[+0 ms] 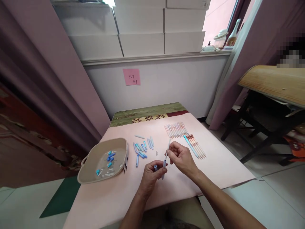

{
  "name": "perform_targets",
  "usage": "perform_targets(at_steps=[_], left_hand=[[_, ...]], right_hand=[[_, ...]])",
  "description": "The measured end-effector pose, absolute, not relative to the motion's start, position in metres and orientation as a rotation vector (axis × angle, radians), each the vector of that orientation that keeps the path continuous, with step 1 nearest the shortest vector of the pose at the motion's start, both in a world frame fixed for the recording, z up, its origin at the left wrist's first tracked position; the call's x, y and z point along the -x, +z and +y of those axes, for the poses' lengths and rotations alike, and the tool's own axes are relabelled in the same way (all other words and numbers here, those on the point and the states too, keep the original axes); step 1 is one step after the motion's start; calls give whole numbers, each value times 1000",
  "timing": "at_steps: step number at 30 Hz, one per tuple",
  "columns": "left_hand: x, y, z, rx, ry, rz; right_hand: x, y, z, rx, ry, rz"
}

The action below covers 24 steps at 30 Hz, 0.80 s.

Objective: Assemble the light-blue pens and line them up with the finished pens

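Left grip (151, 176) and right grip (182, 158) are both clamped, close together near the front edge of a pink-covered tabletop (214, 168). Farthest left sits a beige tray (95, 159), with blue pieces (110, 157) and small white pieces (109, 174) scattered on its bottom. Thin dark-tipped sticks (127, 151) lie along its right rim. Next comes a loose cluster of blue tubes (142, 155), well apart from the left grip and beyond it, with a few paler tubes (152, 143) just to the right and one thin tube (139, 136) lying farther back. Small pale bits (156, 153) rest a little beyond the left grip. That grip pinches a pale barrel (164, 163) between thumb and fingers, its lower end poking out below; a short blue tube (155, 167) is tucked in the same grip, left of the barrel. Above the barrel, the right grip pinches a slender white rod (168, 148), which slants upward and whose lower end meets the barrel's top. Beyond the right grip lies a row of clear-bodied pens (176, 130); right of these, nearer, lie a light-blue pen (191, 147) and several brown-topped pens (196, 146), side by side.
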<state>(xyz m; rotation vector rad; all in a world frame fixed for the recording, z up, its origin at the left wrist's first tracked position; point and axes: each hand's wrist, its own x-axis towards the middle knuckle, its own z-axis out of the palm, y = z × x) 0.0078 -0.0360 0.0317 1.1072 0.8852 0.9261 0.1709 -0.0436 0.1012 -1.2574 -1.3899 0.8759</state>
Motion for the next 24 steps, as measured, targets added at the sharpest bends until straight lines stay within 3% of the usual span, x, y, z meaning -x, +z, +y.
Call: perform_targets(at_steps=[9, 18, 24], left_hand=[[-16, 50, -41, -1118, 958, 889], [-26, 75, -36, -920, 1165, 965], [-26, 84, -44, -918, 1170, 982]], right_hand=[[-179, 104, -54, 1325, 765, -1480], [-149, 53, -74, 1105, 1091, -1054], [-131, 51, -71, 1014, 1073, -907]])
